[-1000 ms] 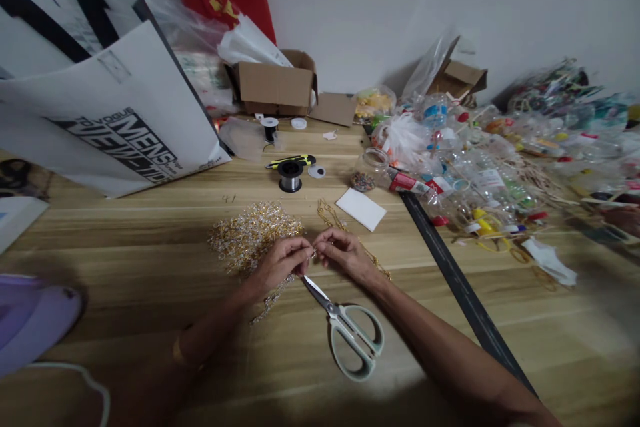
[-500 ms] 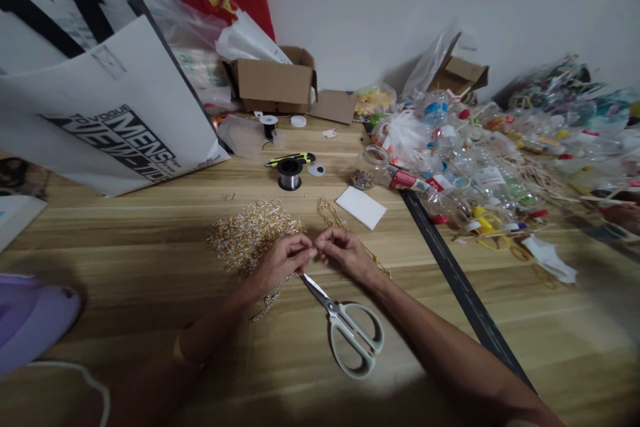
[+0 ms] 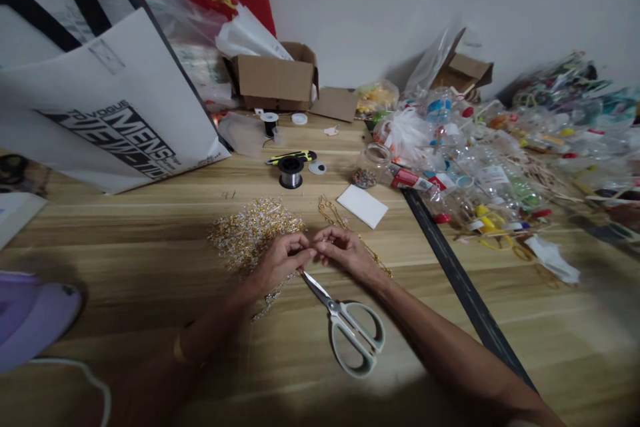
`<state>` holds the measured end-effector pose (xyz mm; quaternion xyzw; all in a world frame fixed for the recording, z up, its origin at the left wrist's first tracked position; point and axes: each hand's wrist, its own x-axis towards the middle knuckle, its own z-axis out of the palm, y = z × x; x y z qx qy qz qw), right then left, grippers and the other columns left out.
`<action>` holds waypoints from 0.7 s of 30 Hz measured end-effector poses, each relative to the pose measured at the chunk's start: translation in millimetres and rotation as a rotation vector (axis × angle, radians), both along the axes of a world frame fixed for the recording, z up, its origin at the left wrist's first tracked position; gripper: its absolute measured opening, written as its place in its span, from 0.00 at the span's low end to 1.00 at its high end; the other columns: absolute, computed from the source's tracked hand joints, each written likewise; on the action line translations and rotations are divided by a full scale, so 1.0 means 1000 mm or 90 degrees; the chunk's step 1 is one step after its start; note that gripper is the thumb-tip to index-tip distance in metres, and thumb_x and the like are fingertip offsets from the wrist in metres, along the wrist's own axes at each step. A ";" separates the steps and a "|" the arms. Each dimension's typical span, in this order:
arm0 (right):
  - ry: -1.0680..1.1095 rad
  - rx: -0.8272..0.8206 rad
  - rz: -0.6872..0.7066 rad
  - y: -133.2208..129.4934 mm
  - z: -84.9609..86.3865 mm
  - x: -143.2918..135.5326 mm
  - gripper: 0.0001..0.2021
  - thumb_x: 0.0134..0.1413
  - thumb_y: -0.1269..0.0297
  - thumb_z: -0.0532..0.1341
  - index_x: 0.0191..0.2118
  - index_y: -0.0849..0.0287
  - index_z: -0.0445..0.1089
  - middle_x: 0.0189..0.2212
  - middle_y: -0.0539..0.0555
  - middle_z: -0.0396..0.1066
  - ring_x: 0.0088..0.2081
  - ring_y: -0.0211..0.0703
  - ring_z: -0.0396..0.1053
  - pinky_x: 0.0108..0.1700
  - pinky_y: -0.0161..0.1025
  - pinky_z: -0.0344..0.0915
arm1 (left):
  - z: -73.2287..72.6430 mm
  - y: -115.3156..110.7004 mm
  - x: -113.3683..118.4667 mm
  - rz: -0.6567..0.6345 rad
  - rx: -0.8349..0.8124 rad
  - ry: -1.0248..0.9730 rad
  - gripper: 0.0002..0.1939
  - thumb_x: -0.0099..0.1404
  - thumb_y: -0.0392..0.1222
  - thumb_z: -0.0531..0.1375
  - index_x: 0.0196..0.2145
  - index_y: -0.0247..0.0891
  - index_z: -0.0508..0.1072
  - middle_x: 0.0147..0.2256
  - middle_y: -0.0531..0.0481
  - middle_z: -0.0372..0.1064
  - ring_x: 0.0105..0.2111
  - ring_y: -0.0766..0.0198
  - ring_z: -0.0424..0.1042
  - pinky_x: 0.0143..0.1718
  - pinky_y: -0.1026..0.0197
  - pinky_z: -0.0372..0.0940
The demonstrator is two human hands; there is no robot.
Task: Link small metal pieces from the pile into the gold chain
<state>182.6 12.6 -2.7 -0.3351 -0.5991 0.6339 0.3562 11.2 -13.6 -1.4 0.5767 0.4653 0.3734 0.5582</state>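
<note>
My left hand [image 3: 289, 256] and my right hand [image 3: 341, 248] meet fingertip to fingertip over the wooden table, both closed in a pinch. Whatever lies between the fingertips is too small to make out. A pile of gold and clear beaded chain [image 3: 255, 230] lies beside and behind my left hand, and a short strand [image 3: 270, 302] trails out below it. Behind my right hand a gold chain [image 3: 330, 212] runs partly hidden under the wrist. White-handled scissors [image 3: 345, 324] lie shut just in front of both hands, tips toward my left fingers.
Behind the hands are a wire spool [image 3: 291, 174], a yellow box cutter [image 3: 295, 156], a white card [image 3: 363, 206] and a jar of beads [image 3: 371, 166]. Plastic bottles [image 3: 480, 174] crowd the right. A paper bag [image 3: 110, 107] and purple iron-like object [image 3: 35, 320] stand left.
My two hands stay pinched together in nearly the same place, with only a slight shift of the fingers. The whole view has moved a little; the things on the table lie as before.
</note>
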 end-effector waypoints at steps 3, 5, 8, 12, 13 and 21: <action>-0.011 0.008 -0.005 0.000 -0.001 -0.001 0.15 0.47 0.52 0.65 0.30 0.61 0.68 0.21 0.47 0.66 0.22 0.33 0.64 0.25 0.31 0.63 | 0.000 0.000 0.000 -0.006 0.004 0.009 0.09 0.56 0.41 0.60 0.24 0.32 0.68 0.18 0.56 0.62 0.19 0.72 0.61 0.21 0.69 0.56; -0.013 0.006 -0.016 0.001 -0.004 -0.001 0.15 0.48 0.52 0.64 0.29 0.61 0.68 0.20 0.47 0.66 0.21 0.33 0.63 0.25 0.31 0.63 | -0.001 0.001 -0.001 -0.013 0.000 0.006 0.09 0.57 0.42 0.60 0.26 0.32 0.69 0.20 0.55 0.64 0.20 0.71 0.63 0.22 0.69 0.58; 0.022 -0.016 -0.053 0.004 -0.008 0.000 0.15 0.49 0.52 0.64 0.29 0.60 0.67 0.20 0.47 0.65 0.21 0.33 0.63 0.25 0.32 0.63 | -0.003 0.003 -0.004 -0.031 -0.020 0.005 0.11 0.60 0.44 0.58 0.29 0.32 0.71 0.21 0.53 0.67 0.20 0.71 0.64 0.23 0.68 0.61; 0.059 -0.029 -0.121 0.009 -0.009 0.003 0.14 0.48 0.54 0.65 0.29 0.60 0.67 0.20 0.47 0.65 0.21 0.33 0.63 0.25 0.32 0.63 | -0.002 0.007 -0.011 -0.046 -0.045 0.025 0.15 0.60 0.48 0.57 0.25 0.32 0.71 0.21 0.51 0.69 0.18 0.71 0.65 0.20 0.69 0.58; 0.061 -0.031 -0.136 0.010 -0.009 0.004 0.13 0.48 0.54 0.65 0.29 0.60 0.67 0.20 0.47 0.65 0.21 0.33 0.63 0.25 0.32 0.63 | -0.001 0.008 -0.013 -0.055 -0.046 0.029 0.16 0.60 0.49 0.57 0.24 0.32 0.71 0.21 0.50 0.69 0.18 0.71 0.65 0.20 0.69 0.58; 0.136 -0.065 -0.176 0.014 -0.009 0.006 0.13 0.45 0.55 0.67 0.28 0.60 0.67 0.21 0.47 0.66 0.22 0.33 0.63 0.25 0.32 0.63 | 0.008 0.008 -0.020 -0.104 -0.088 0.028 0.15 0.59 0.48 0.60 0.29 0.32 0.74 0.22 0.49 0.72 0.21 0.68 0.69 0.23 0.67 0.62</action>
